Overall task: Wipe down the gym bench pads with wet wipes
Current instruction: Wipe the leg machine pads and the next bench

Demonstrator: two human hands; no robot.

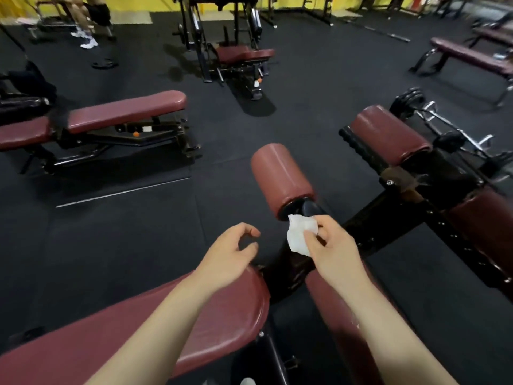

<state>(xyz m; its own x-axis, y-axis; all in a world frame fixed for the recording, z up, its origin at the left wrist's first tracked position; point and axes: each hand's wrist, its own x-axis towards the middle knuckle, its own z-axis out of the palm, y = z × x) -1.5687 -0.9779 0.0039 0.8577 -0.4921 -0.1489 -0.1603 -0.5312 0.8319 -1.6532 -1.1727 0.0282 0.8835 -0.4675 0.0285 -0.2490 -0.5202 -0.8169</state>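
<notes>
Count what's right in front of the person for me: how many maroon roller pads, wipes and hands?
Maroon roller pads: 2, the near roller pad and the far roller pad.
White wipes: 1, the wipe, pinched in the right hand.
Hands: 2, counting the empty left hand.
Total: 5

Two hands, one wipe, two roller pads

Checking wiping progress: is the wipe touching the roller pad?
Apart. The head view shows the wipe, pinched in the right hand, below the roller pad, black frame between.
</notes>
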